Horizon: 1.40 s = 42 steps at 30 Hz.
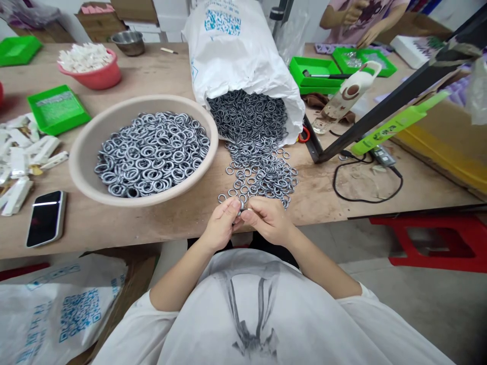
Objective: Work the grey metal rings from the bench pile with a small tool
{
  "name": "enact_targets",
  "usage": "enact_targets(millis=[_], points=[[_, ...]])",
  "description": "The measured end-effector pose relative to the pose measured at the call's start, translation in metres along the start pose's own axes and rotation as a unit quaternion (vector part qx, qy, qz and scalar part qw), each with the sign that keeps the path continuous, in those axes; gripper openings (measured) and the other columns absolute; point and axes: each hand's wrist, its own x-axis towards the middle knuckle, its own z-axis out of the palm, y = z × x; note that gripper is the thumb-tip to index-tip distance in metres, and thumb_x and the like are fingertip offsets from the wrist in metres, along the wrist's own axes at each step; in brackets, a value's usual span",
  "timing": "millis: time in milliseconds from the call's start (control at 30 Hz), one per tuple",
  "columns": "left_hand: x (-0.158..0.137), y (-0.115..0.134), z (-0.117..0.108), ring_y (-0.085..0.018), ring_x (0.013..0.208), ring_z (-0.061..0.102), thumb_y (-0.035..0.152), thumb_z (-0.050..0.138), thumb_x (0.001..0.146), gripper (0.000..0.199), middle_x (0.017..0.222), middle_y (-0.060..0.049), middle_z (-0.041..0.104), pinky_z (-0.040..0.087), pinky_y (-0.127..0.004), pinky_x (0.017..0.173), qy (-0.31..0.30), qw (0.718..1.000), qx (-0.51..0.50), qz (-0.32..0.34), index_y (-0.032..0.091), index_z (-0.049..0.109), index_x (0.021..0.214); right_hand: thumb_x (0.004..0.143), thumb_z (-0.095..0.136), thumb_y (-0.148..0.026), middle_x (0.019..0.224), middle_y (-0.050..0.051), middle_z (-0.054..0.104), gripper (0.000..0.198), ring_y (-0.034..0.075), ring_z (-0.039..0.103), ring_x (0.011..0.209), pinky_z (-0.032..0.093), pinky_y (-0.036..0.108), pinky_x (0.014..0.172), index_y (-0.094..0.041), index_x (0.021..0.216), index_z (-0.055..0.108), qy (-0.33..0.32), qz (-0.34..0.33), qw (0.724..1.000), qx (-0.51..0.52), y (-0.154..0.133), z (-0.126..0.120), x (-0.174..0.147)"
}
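Note:
Both hands meet at the table's front edge, fingers closed. My left hand [222, 223] pinches a small grey ring [241, 205] between thumb and fingers. My right hand [272, 219] is closed against it, thumb and forefinger on a small thing with a pale and dark tip, mostly hidden by the fingers. Just beyond the hands lies a spread of loose grey rings [266, 175], spilling from the mouth of a white woven sack [243, 56] that lies on its side. To the left stands a wide beige basin [78, 165] heaped with larger-looking, shinier grey rings.
A phone [46, 218] and white plastic pieces [17, 157] lie at left, near a green tray [57, 126] and a red bowl [89, 78]. At right are a black metal frame [365, 121], a bottle [348, 96] and a cable [365, 202]. Another person's hands [367, 35] work across the table.

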Motion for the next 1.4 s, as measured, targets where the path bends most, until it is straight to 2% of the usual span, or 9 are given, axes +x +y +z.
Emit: enact_targets(millis=[133,233,400,533,900,1033,1100,1233,1400], points=[[-0.014,0.008,0.001,-0.008,0.050,0.030,0.061,0.056,0.091,0.050,0.059,0.002,0.036,0.025,-0.023,0.048,-0.097,0.992,0.085,0.000,0.017,0.046,0.069,0.097,0.033,-0.070,0.058,-0.002,0.035,0.060,0.012,0.036,0.058,0.027,0.027,0.058,-0.020,0.063,0.035,0.103,0.139,0.985,0.014,0.032,0.000,0.016],[-0.013,0.042,-0.014,-0.012,0.057,0.041,0.053,0.050,0.097,0.043,0.065,-0.001,0.045,0.034,-0.026,0.054,0.017,0.965,0.223,0.140,0.018,0.051,0.073,0.099,0.041,-0.061,0.067,0.000,0.052,0.052,0.014,0.048,0.066,0.031,0.026,0.061,-0.018,0.071,0.051,0.060,0.166,0.982,-0.066,0.044,0.007,0.029],[0.017,0.111,-0.059,-0.028,0.107,0.058,0.034,0.059,0.094,0.019,0.106,-0.012,0.066,0.040,-0.041,0.095,0.297,0.699,0.584,0.286,0.022,0.066,0.106,0.090,0.065,-0.054,0.107,0.006,0.066,0.038,0.023,0.062,0.095,0.039,0.029,0.070,-0.023,0.112,0.070,-0.082,0.131,0.951,-0.269,0.029,0.035,0.050],[0.023,0.111,-0.066,-0.035,0.129,0.046,0.031,0.059,0.092,0.024,0.130,-0.016,0.061,0.031,-0.050,0.107,0.289,0.602,0.682,0.299,0.020,0.066,0.112,0.091,0.067,-0.045,0.111,0.007,0.066,0.028,0.025,0.065,0.094,0.040,0.031,0.070,-0.023,0.109,0.073,-0.126,0.131,0.931,-0.317,0.023,0.050,0.060],[0.026,0.084,-0.078,-0.029,0.099,0.060,0.031,0.046,0.100,0.026,0.099,-0.016,0.068,0.039,-0.044,0.092,0.284,0.601,0.660,0.350,0.016,0.068,0.104,0.081,0.066,-0.033,0.079,0.000,0.066,0.017,0.016,0.057,0.074,0.036,0.025,0.067,-0.017,0.085,0.071,0.051,0.206,0.977,-0.034,0.046,0.020,0.032],[0.004,0.047,-0.081,-0.022,0.091,0.066,0.023,0.052,0.096,0.029,0.102,-0.010,0.072,0.046,-0.037,0.084,0.071,0.545,0.662,0.509,0.018,0.063,0.122,0.078,0.065,-0.039,0.076,0.001,0.064,0.023,0.016,0.055,0.071,0.036,0.026,0.067,-0.016,0.081,0.068,0.124,0.190,0.973,0.027,0.050,0.015,0.019],[-0.012,0.017,-0.086,-0.025,0.098,0.068,0.031,0.055,0.096,0.038,0.116,-0.013,0.071,0.050,-0.037,0.083,-0.073,0.530,0.727,0.431,0.015,0.060,0.130,0.076,0.065,-0.041,0.072,0.001,0.061,0.025,0.016,0.053,0.068,0.036,0.026,0.066,-0.016,0.078,0.067,0.149,0.200,0.967,0.045,0.050,0.010,0.015],[-0.040,-0.024,-0.109,-0.028,0.134,0.052,0.030,0.051,0.099,0.049,0.143,-0.015,0.056,0.046,-0.043,0.108,-0.138,0.534,0.780,0.296,0.013,0.050,0.144,0.074,0.067,-0.043,0.069,0.000,0.058,0.027,0.015,0.050,0.067,0.035,0.027,0.065,-0.016,0.077,0.066,0.174,0.208,0.961,0.052,0.051,0.002,0.011],[-0.058,-0.027,-0.128,-0.020,0.125,0.061,0.005,0.041,0.097,0.042,0.135,-0.010,0.063,0.053,-0.033,0.102,-0.159,0.538,0.737,0.376,0.013,0.054,0.137,0.075,0.067,-0.044,0.070,0.001,0.058,0.028,0.016,0.050,0.067,0.037,0.027,0.066,-0.017,0.077,0.066,0.182,0.203,0.961,0.057,0.052,0.004,0.007]])
